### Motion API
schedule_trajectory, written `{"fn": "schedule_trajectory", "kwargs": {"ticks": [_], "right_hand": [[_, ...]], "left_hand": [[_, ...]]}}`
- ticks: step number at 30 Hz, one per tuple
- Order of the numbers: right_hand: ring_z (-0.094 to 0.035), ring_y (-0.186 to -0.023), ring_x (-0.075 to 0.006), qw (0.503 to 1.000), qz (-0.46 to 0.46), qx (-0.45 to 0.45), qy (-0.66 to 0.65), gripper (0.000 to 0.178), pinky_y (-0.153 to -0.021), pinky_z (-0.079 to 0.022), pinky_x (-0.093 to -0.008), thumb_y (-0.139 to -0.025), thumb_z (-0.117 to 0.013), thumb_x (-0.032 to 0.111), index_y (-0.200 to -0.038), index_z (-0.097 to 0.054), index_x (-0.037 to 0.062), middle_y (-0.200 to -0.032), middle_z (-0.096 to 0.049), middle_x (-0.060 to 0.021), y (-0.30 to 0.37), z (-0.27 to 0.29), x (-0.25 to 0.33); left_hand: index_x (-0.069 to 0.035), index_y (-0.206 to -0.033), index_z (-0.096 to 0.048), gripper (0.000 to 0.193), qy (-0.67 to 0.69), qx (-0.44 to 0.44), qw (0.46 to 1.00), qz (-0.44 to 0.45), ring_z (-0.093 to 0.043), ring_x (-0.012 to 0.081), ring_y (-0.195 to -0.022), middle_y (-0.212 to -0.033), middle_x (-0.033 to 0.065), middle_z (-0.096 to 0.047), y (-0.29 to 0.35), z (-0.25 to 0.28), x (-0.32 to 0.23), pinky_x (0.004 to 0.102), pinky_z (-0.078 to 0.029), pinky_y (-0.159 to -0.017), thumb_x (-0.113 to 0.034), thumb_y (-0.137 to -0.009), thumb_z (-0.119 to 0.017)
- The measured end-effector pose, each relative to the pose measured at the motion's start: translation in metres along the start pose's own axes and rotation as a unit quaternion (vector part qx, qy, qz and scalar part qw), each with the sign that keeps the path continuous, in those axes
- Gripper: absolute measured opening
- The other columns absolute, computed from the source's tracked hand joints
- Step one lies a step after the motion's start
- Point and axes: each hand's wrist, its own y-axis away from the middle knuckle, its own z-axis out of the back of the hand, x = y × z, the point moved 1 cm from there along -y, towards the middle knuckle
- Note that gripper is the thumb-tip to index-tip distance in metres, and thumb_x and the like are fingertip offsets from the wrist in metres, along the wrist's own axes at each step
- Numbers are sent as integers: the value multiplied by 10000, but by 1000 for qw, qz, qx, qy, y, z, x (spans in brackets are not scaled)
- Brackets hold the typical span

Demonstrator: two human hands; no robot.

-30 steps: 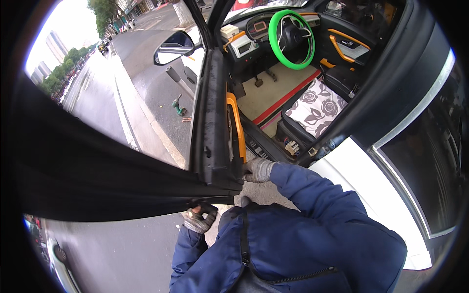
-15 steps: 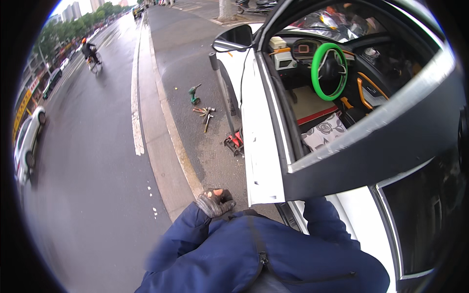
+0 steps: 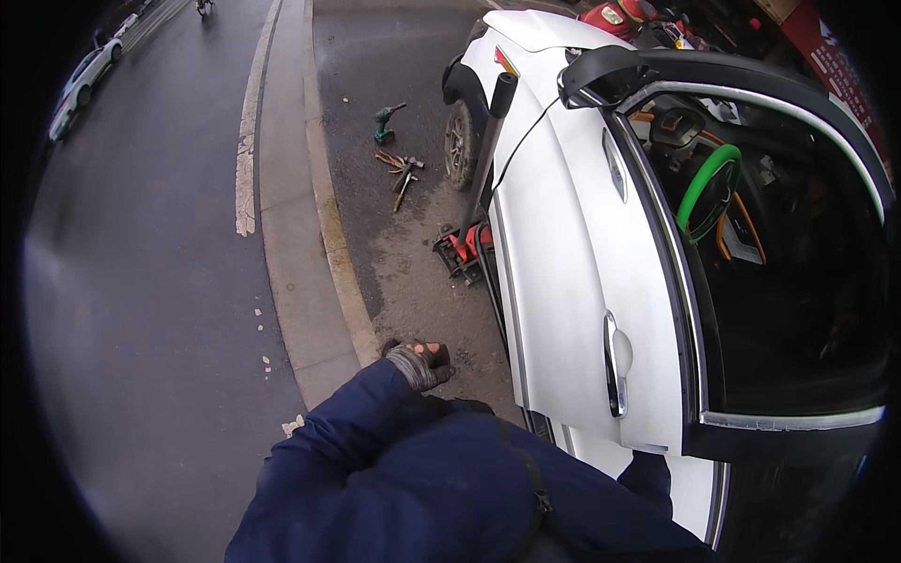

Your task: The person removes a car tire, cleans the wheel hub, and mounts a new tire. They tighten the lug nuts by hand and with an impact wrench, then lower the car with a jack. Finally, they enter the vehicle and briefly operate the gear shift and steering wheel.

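Observation:
My left hand [image 3: 420, 364], in a worn grey glove with skin showing through at the knuckles, hangs low beside the white car, its fingers curled in. Nothing shows in it. My right hand is hidden by the car door; only its dark blue sleeve [image 3: 649, 477] shows at the door's rear lower edge. The white door [image 3: 587, 310] stands nearly flush with the car body, its chrome handle [image 3: 616, 364] facing me. Through the window appears a green-covered steering wheel [image 3: 706, 188].
A red floor jack [image 3: 462, 246] with a long upright handle stands beside the car, behind the front wheel [image 3: 460, 145]. A green cordless drill [image 3: 385, 122] and several hand tools [image 3: 404, 176] lie on the pavement. A kerb [image 3: 328, 216] separates it from the wet road.
The car door has swung from standing open to almost closed. My view has tilted down and turned toward the car. My left hand stays curled and low.

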Motion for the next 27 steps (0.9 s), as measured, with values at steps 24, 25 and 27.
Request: {"fn": "schedule_trajectory", "kwargs": {"ticks": [24,25,27], "right_hand": [[-580,-520,-273,915,-306,2,-263,231,-444,-482,-396,-896,-548,198,-1083,-542,62,-735,-606,-143,8,-201,76],[-579,-511,-270,921,-283,31,-267,228,-436,-482,-393,-897,-548,195,-1082,-540,63,-730,-605,-141,1,-218,102],[-577,-493,-264,945,-215,99,-227,223,-421,-482,-387,-900,-549,191,-1082,-536,63,-719,-603,-137,-10,-244,160]], "left_hand": [[-61,-1071,-561,466,-231,-28,966,115,-593,254,-941,-961,139,-645,-141,228,321,352,-430,-868,-449,-931,-345],[-70,-1027,-563,427,-570,20,819,53,-585,251,-911,-922,117,-639,-149,243,330,338,-431,-850,-436,-921,-370],[-90,-938,-569,357,-967,106,213,-92,-570,245,-850,-844,74,-628,-154,276,342,311,-432,-815,-412,-902,-419]]}}
